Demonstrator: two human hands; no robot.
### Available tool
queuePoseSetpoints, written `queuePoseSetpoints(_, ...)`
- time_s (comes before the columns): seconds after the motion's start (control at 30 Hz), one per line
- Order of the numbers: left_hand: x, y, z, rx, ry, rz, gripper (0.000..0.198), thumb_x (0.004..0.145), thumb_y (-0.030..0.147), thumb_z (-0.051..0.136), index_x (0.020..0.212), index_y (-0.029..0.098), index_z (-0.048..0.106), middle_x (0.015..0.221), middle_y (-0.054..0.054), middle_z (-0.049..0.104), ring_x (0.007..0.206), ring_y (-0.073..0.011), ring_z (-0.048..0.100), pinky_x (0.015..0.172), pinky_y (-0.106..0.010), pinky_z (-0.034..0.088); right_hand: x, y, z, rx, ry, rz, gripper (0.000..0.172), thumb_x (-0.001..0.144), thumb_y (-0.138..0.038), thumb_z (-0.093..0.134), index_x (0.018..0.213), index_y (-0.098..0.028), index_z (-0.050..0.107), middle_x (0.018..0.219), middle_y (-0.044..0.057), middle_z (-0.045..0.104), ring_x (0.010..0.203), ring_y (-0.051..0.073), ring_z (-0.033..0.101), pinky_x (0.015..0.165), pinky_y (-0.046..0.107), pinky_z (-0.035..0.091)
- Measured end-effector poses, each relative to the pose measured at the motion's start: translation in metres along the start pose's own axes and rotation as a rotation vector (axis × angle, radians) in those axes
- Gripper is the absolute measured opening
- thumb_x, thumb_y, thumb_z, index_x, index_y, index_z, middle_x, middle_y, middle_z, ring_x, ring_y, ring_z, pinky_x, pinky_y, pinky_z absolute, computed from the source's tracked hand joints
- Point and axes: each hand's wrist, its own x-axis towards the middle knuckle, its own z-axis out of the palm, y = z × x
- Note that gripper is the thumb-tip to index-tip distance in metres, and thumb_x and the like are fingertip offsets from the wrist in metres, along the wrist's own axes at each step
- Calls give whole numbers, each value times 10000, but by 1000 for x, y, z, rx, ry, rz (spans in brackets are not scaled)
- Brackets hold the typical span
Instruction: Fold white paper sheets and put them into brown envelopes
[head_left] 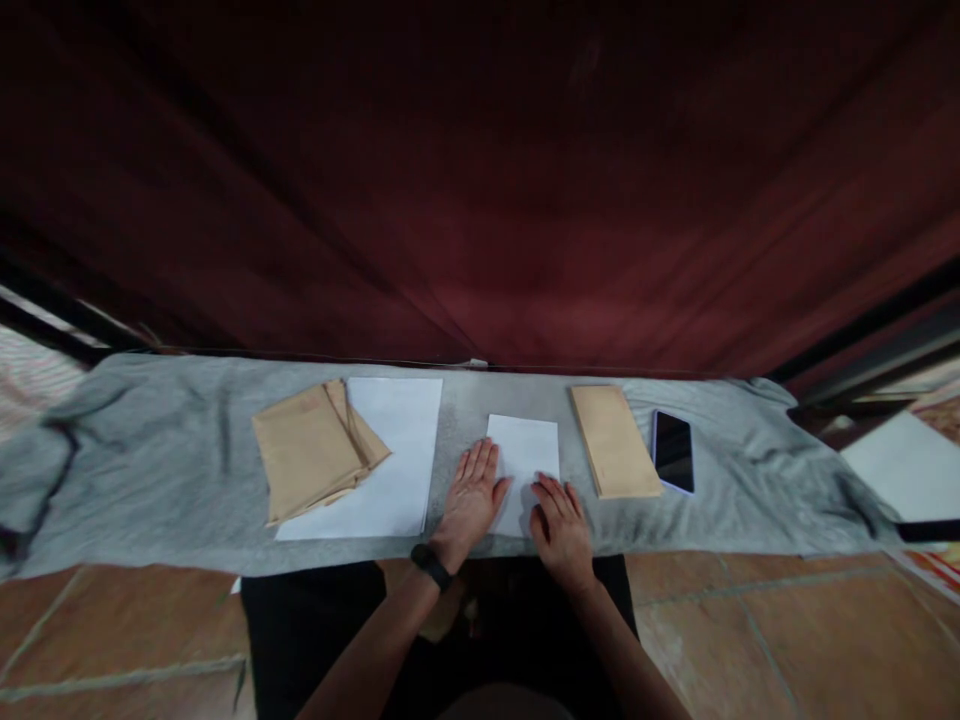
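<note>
A small white sheet of paper (525, 440), perhaps folded, lies on the grey cloth in front of me. My left hand (472, 495) rests flat along its left edge, fingers stretched out and a dark band on the wrist. On the sheet's right side sits my right hand (564, 530), its fingers slightly bent and spread, the tips touching the paper. Left of my hands is a larger stack of white paper (401, 440), with several brown paper envelopes (304, 450) lying partly over it. A neat stack of brown envelopes (616, 445) stands to the right.
A phone (673, 452) with a dark screen lies beside the right stack. Grey cloth (165, 450) covers the narrow table, and a dark red curtain (480, 220) hangs right behind it. A white flat object (904, 465) is at the far right. Tiled floor (135, 630) shows below.
</note>
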Motion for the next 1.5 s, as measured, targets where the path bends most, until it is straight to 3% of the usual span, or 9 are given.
queuePoseSetpoints(0.2,-26,-12,-14,1,78,-77,574,1013,345,394,1517,71,387,1593,-175,370,1524,-298,244,1250,-531,205,0,1,1,-9,7,-3,419,945,-186,455,1354,-200,547,1448,98,580,1374,220,504,1218,473,298)
queuePoseSetpoints(0.33,-43,-29,-31,33,138,-249,575,996,332,415,1530,120,382,1619,-164,321,1542,-336,160,1241,-630,99,0,0,1,-6,-6,13,432,933,-183,464,1356,-216,547,1435,95,590,1357,226,521,1213,479,304)
queuePoseSetpoints(0.53,-62,-55,-34,63,250,-504,628,993,399,417,1523,68,361,1577,-253,362,1496,-391,280,1165,-634,289,3,-3,-2,-10,4,32,429,911,-173,477,1325,-218,578,1388,92,622,1315,219,554,1206,479,315)
queuePoseSetpoints(0.67,-62,-59,-30,93,202,-546,590,969,368,429,1420,-10,479,1494,-298,460,1441,-400,384,1149,-581,334,3,-4,-3,-6,3,18,403,927,-183,469,1313,-219,578,1369,92,629,1302,217,559,1202,480,316)
queuePoseSetpoints(0.8,-57,-61,-34,142,133,-555,518,952,300,422,1341,-12,563,1419,-288,544,1375,-382,477,1117,-533,382,2,-1,0,-4,18,-7,377,948,-205,461,1306,-211,579,1359,92,634,1304,222,554,1195,490,318)
queuePoseSetpoints(1.07,-55,-58,-54,196,104,-514,450,952,317,437,1230,25,637,1273,-250,647,1234,-354,587,1045,-484,443,0,3,3,11,31,-20,363,964,-226,451,1302,-220,583,1365,88,628,1306,226,551,1183,495,326)
queuePoseSetpoints(1.23,-57,-54,-55,207,87,-518,484,955,362,466,1243,10,632,1332,-276,608,1296,-379,544,1071,-495,424,1,2,1,19,39,-34,348,959,-208,448,1277,-210,592,1343,93,636,1297,226,557,1169,496,346)
queuePoseSetpoints(1.37,-64,-50,-47,197,138,-517,572,974,432,450,1312,-9,588,1405,-297,553,1365,-388,490,1128,-516,378,2,3,2,12,57,-56,345,950,-186,447,1260,-198,599,1320,102,649,1285,224,566,1156,492,368)
queuePoseSetpoints(1.5,-63,-29,-43,75,191,-339,521,1014,356,364,1386,38,542,1483,-239,506,1417,-326,448,1170,-495,358,1,2,2,11,65,-73,350,960,-179,438,1275,-192,588,1320,110,652,1292,224,565,1163,492,371)
